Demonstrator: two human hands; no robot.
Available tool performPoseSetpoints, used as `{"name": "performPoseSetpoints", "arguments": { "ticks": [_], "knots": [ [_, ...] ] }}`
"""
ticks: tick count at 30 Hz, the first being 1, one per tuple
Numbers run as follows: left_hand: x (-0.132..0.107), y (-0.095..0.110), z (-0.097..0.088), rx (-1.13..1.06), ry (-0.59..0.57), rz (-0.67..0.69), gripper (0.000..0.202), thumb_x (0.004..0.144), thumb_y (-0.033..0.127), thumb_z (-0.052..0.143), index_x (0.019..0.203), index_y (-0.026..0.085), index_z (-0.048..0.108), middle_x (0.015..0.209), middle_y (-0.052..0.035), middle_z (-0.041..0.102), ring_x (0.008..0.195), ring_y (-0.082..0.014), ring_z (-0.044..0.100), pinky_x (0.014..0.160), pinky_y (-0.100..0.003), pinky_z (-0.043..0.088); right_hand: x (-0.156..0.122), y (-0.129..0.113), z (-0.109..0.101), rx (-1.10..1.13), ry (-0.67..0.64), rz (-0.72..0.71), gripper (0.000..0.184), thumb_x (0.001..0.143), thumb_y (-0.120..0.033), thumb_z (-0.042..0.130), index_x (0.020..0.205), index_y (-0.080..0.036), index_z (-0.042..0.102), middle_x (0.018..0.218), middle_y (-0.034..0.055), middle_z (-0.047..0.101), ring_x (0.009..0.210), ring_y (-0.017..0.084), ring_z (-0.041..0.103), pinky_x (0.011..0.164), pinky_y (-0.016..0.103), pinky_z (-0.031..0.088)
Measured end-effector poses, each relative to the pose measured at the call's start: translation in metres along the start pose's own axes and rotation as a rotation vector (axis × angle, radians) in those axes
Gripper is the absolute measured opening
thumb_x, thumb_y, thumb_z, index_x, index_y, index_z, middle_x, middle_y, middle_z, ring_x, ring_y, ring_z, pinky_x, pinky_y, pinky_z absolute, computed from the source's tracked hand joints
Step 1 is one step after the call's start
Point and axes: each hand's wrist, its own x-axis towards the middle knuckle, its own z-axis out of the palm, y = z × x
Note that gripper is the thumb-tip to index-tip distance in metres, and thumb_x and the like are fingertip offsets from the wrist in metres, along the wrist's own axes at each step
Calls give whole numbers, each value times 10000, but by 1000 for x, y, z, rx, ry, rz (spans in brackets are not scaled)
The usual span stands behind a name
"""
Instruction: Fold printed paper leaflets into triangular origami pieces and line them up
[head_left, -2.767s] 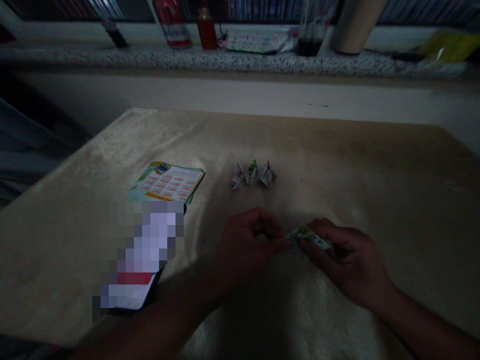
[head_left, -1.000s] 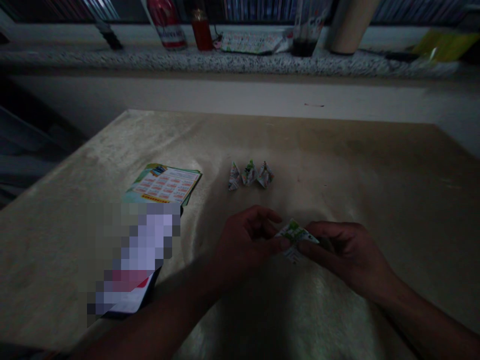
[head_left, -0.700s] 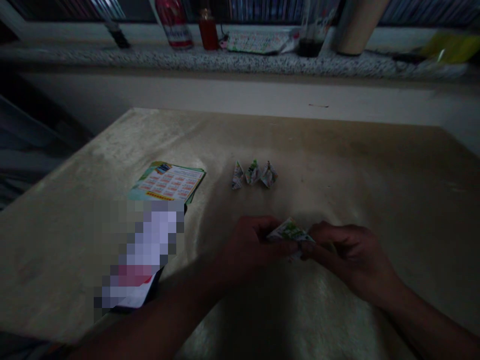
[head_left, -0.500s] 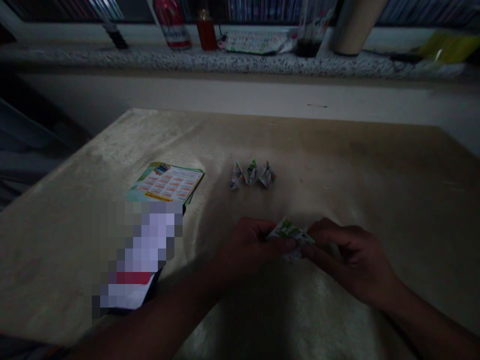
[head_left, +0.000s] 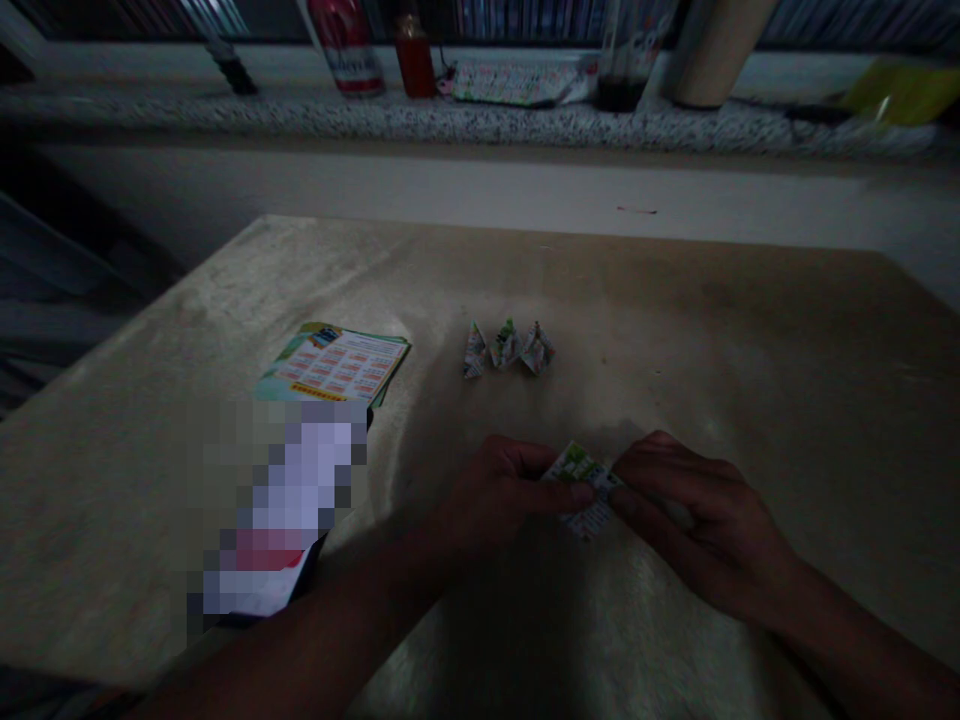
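Note:
A small folded piece of printed paper, green and white, is held just above the table in front of me. My left hand pinches it from the left, the thumb lying across its face. At its right corner, my right hand grips the edge between thumb and fingertips. Beyond my hands three small folded paper pieces stand in a row: a narrow one, a green-marked one and a wider one. The fingers behind the held paper are hidden.
Left of my hands lie a stack of printed leaflets and a blurred-out phone on the table. Behind, the speckled sill carries a red can, a red bottle, a cup with dark liquid and a beige cylinder.
The held paper has turned and now shows a diamond shape with more of its lower face visible. My right-hand fingers have straightened slightly at its corner.

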Motion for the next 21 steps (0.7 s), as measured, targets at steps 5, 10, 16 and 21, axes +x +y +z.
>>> {"name": "performPoseSetpoints", "arguments": {
  "ticks": [5, 10, 16, 21],
  "knots": [
    [-2, -1, 4, 7, -11, 65, 88, 763, 236, 812, 818, 168, 822, 760, -5, 757, 691, -120, 647, 707, -237, 461, -1, -2, 2, 49, 26, 10, 216, 991, -117, 543, 804, -181, 631, 660, 5, 620, 591, 133, 528, 656, 341, 423],
    [-3, -4, 8, -2, -55, 101, 97, 797, 246, 792, 830, 156, 807, 748, -5, 742, 683, -120, 645, 690, -235, 469, -7, 0, 8, 219, 93, 150, 326, 1010, -195, 525, 701, -188, 627, 628, 2, 587, 576, 121, 541, 556, 271, 416],
    [-5, -3, 7, 43, -67, 112, 97, 800, 243, 788, 818, 148, 798, 720, 7, 712, 662, -104, 606, 661, -220, 441, -9, 3, 10, 287, 0, 228, 302, 999, -251, 572, 711, -177, 626, 667, 8, 573, 562, 114, 525, 505, 258, 386],
    [-5, -3, 6, 30, -104, 104, 99, 816, 255, 787, 819, 157, 796, 711, 10, 712, 647, -103, 604, 651, -220, 437, -10, 0, 9, 321, 19, 219, 359, 1010, -243, 569, 656, -184, 597, 603, -13, 532, 555, 109, 491, 506, 261, 354]
  ]
}}
